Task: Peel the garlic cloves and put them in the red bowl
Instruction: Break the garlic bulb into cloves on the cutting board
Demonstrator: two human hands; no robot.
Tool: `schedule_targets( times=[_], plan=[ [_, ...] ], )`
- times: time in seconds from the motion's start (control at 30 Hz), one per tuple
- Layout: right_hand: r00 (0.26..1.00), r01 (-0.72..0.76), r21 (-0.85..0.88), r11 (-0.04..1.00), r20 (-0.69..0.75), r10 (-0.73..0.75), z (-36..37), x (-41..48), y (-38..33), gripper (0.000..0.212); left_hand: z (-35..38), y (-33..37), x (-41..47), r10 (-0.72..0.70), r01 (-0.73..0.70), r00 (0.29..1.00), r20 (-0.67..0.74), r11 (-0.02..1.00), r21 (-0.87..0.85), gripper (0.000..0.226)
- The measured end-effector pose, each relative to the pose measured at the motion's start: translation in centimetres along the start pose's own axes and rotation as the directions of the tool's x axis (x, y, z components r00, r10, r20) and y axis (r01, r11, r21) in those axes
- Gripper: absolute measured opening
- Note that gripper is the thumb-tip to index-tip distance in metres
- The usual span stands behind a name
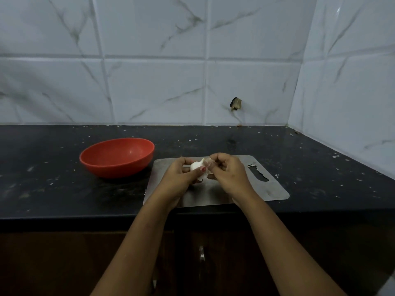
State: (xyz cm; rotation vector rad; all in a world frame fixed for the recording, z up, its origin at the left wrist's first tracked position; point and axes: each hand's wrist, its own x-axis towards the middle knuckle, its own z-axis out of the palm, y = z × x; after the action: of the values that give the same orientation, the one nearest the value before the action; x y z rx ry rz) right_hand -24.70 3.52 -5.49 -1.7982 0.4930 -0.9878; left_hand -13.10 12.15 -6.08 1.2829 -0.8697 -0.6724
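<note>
A white garlic bulb (196, 165) is held over the steel cutting board (267, 189). My left hand (181, 178) grips the bulb from the left and below, thumb across its front. My right hand (226, 174) pinches a pale clove or piece of skin (208, 160) at the bulb's upper right. The red bowl (117, 157) stands on the black counter just left of the board, and nothing shows inside it.
The black counter (53, 189) carries scattered white flecks of skin. Marble-look tiled walls close off the back and the right side. A dark cabinet door with a metal handle (202, 255) lies below the counter's front edge.
</note>
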Motion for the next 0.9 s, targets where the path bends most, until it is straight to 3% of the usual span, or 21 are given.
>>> schedule_targets(
  times=[0.1, 0.23, 0.37, 0.57, 0.9],
  plan=[
    [0.998, -0.02, 0.065, 0.998, 0.06, 0.016, -0.1, -0.2, -0.1, 0.012, 0.1, 0.3, -0.2, 0.01, -0.01, 1.0, 0.004, 1.0, -0.029, 0.051],
    [0.998, 0.051, -0.042, 0.998, -0.028, -0.052, 0.0, -0.3, -0.3, 0.011, 0.2, 0.2, -0.2, 0.01, -0.009, 0.999, 0.046, 1.0, -0.017, 0.032],
    [0.989, 0.121, -0.179, 0.976, -0.061, -0.133, 0.1, -0.4, -0.5, 0.01, 0.2, 0.2, -0.4, 0.021, -0.022, 0.997, 0.076, 1.0, 0.015, 0.027],
    [0.996, 0.012, -0.081, 0.997, -0.09, -0.019, -0.2, -0.2, -0.1, 0.009, 0.3, 0.6, -0.7, -0.006, 0.009, 0.999, 0.053, 0.999, -0.053, 0.013],
    [0.988, -0.101, -0.059, 0.993, -0.124, 0.093, -0.4, 0.2, 0.2, 0.012, 0.2, 1.5, -1.3, -0.047, 0.063, 0.996, 0.079, 0.975, -0.212, 0.015]
  ],
)
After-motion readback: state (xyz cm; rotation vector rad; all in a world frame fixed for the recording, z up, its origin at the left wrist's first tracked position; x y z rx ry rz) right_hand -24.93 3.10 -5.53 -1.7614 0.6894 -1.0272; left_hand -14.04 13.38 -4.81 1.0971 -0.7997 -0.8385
